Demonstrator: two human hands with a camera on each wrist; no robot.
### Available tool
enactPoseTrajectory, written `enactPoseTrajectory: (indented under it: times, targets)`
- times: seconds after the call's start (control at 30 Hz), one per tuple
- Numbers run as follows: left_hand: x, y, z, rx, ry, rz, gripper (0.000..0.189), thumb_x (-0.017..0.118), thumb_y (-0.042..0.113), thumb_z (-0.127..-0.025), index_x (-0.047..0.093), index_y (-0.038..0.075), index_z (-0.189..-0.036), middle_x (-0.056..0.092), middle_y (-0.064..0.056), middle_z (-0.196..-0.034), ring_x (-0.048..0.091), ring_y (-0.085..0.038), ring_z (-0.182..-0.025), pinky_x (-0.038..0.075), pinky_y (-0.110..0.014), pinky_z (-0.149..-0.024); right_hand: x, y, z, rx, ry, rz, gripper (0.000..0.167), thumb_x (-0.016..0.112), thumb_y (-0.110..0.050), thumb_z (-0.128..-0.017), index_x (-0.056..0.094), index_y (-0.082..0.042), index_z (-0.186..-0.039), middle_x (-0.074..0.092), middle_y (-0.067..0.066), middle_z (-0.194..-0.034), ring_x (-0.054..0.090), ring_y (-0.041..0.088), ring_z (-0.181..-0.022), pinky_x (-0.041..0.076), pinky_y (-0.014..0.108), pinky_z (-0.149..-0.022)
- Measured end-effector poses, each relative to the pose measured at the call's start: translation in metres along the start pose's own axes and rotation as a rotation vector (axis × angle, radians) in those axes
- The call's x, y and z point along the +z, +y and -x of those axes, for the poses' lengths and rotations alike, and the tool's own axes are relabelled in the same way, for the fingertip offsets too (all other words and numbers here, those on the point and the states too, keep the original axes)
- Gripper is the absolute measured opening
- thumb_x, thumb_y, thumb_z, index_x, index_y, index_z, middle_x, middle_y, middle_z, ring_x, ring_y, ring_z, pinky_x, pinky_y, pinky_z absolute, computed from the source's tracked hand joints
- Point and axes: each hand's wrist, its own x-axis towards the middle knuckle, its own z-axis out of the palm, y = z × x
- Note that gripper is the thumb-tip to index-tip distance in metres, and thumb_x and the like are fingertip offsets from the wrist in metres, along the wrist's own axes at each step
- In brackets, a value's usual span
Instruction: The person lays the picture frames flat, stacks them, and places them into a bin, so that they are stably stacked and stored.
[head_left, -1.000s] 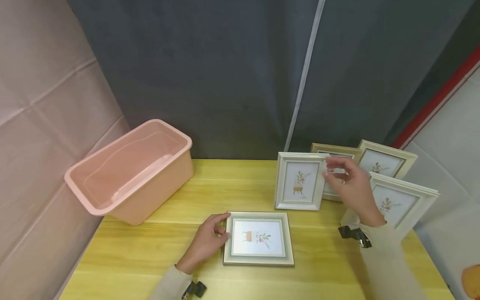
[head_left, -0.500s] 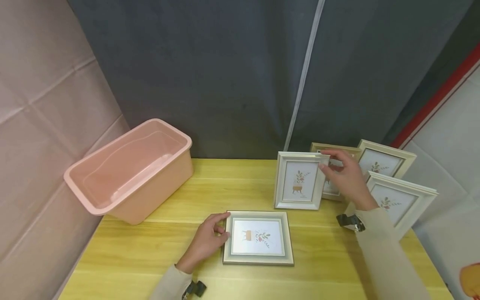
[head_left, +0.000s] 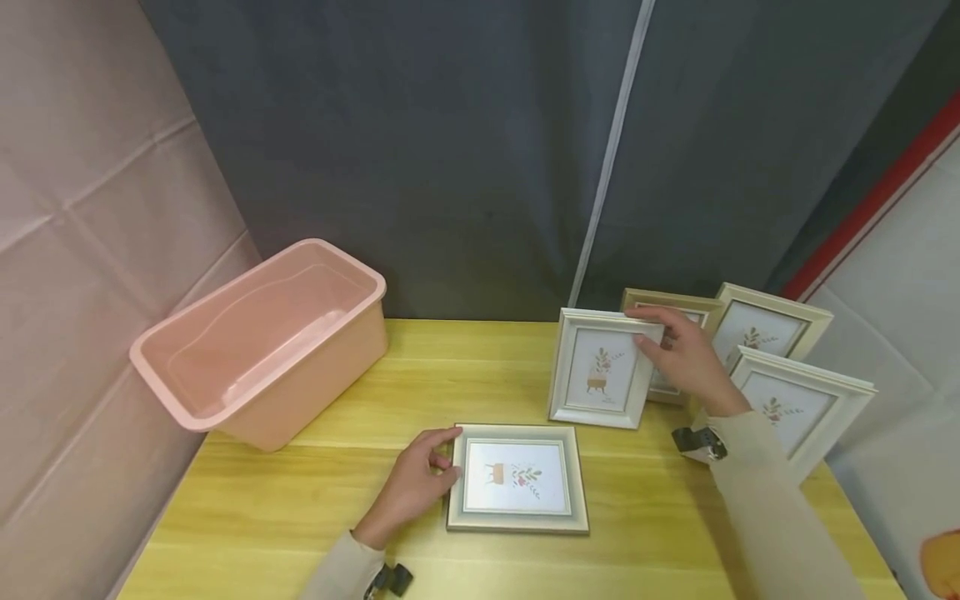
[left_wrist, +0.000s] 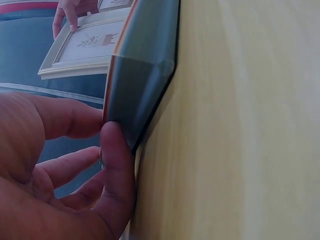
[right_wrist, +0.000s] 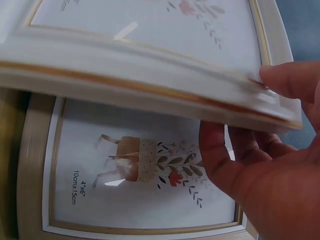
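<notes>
In the head view my left hand (head_left: 412, 482) holds the left edge of a silver-edged picture frame (head_left: 454, 517) lying flat on the table. The left wrist view has my thumb and index finger on the side of that picture frame (left_wrist: 135, 95). My right hand (head_left: 690, 358) grips a white picture frame (head_left: 596, 414) by its upper right corner. In the right wrist view the thumb is on the front of this white picture frame (right_wrist: 150, 70), the other fingers behind it. A tan picture frame (right_wrist: 37, 165) with a plant print stands close behind.
A pink tub (head_left: 330, 350) is at the back left of the wooden table (head_left: 300, 517). At the right, a cream picture frame (head_left: 813, 333) and another white picture frame (head_left: 832, 425) lean upright. A dark curtain (head_left: 420, 167) hangs along the back.
My right hand has shifted left onto the white picture frame's corner, and the frame has moved slightly toward me and tilted. The left hand and the flat picture frame have stayed put.
</notes>
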Motion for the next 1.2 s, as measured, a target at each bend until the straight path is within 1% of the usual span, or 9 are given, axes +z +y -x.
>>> enactPoseTrajectory:
  times: [0.23,0.43,0.5,0.6,0.7,0.77,0.83,1.07,1.2]
  targets:
    - [0.001,0.0,-0.001,-0.003,0.002,-0.002,0.059,0.078,0.007,-0.093,0.061,0.016,-0.149,0.056,-0.013,-0.149,0.061,-0.02,-0.096,0.058,-0.024,-0.063,-0.003,0.008,0.003,-0.021,-0.041,-0.052,0.038,0.069,-0.024,-0.105,0.067,-0.023,-0.143,0.064,0.007,-0.146,0.058,0.005,-0.097,0.049,0.019,-0.074]
    - [0.001,0.001,-0.003,0.005,0.007,-0.009,0.059,0.077,0.006,-0.093,0.061,0.016,-0.149,0.056,-0.013,-0.15,0.061,-0.02,-0.096,0.058,-0.024,-0.064,-0.005,0.006,0.01,-0.046,0.021,-0.064,0.037,0.071,-0.026,-0.103,0.071,-0.024,-0.14,0.065,-0.029,-0.124,0.051,0.014,-0.071,0.044,0.028,-0.057]
    - [0.001,0.001,-0.003,0.011,0.004,-0.01,0.059,0.077,0.006,-0.093,0.061,0.016,-0.149,0.056,-0.013,-0.15,0.061,-0.019,-0.096,0.058,-0.023,-0.063,-0.006,0.004,0.014,-0.054,0.042,-0.064,0.037,0.071,-0.026,-0.103,0.07,-0.024,-0.14,0.062,-0.035,-0.123,0.048,0.014,-0.067,0.043,0.029,-0.054]
    - [0.001,0.001,-0.002,0.012,0.001,-0.009,0.059,0.077,0.006,-0.093,0.06,0.016,-0.149,0.056,-0.013,-0.15,0.061,-0.019,-0.096,0.058,-0.024,-0.064,-0.008,-0.001,0.02,-0.059,0.072,-0.068,0.038,0.073,-0.024,-0.102,0.07,-0.023,-0.141,0.064,-0.035,-0.118,0.045,0.012,-0.061,0.04,0.029,-0.049]
    - [0.001,0.001,-0.001,0.008,0.005,-0.012,0.059,0.077,0.007,-0.094,0.06,0.017,-0.149,0.056,-0.012,-0.15,0.062,-0.018,-0.096,0.058,-0.023,-0.064,-0.009,-0.008,0.025,-0.072,0.106,-0.076,0.039,0.075,-0.02,-0.101,0.071,-0.022,-0.14,0.065,-0.026,-0.089,0.04,0.01,-0.052,0.037,0.029,-0.044]
    - [0.001,0.001,-0.002,0.007,0.008,-0.009,0.058,0.077,0.007,-0.094,0.061,0.018,-0.149,0.056,-0.011,-0.149,0.062,-0.018,-0.097,0.058,-0.023,-0.065,-0.01,-0.012,0.029,-0.079,0.13,-0.094,0.04,0.076,-0.017,-0.099,0.072,-0.02,-0.139,0.056,-0.018,-0.071,0.035,0.008,-0.047,0.035,0.029,-0.042]
    - [0.001,0.002,-0.002,0.01,0.011,-0.009,0.058,0.077,0.008,-0.094,0.061,0.018,-0.149,0.056,-0.011,-0.149,0.062,-0.018,-0.097,0.058,-0.024,-0.065,-0.01,-0.017,0.032,-0.081,0.15,-0.102,0.04,0.077,-0.015,-0.098,0.072,-0.019,-0.138,0.048,-0.012,-0.062,0.032,0.006,-0.044,0.033,0.029,-0.04]
    - [0.002,0.003,0.001,0.007,0.007,-0.019,0.059,0.078,0.01,-0.093,0.06,0.017,-0.149,0.057,-0.012,-0.147,0.061,-0.018,-0.096,0.058,-0.023,-0.065,-0.008,-0.028,0.046,-0.041,0.157,-0.172,0.042,0.076,-0.012,-0.098,0.07,-0.014,-0.139,0.033,-0.01,-0.053,0.033,0.009,-0.043,0.032,0.03,-0.039]
    - [0.002,0.003,0.003,0.008,0.007,-0.017,0.059,0.079,0.013,-0.093,0.06,0.018,-0.15,0.057,-0.011,-0.146,0.061,-0.018,-0.098,0.059,-0.024,-0.065,-0.003,-0.033,0.053,-0.025,0.156,-0.195,0.042,0.077,-0.014,-0.098,0.07,-0.014,-0.14,0.039,-0.01,-0.057,0.036,0.012,-0.047,0.035,0.03,-0.041]
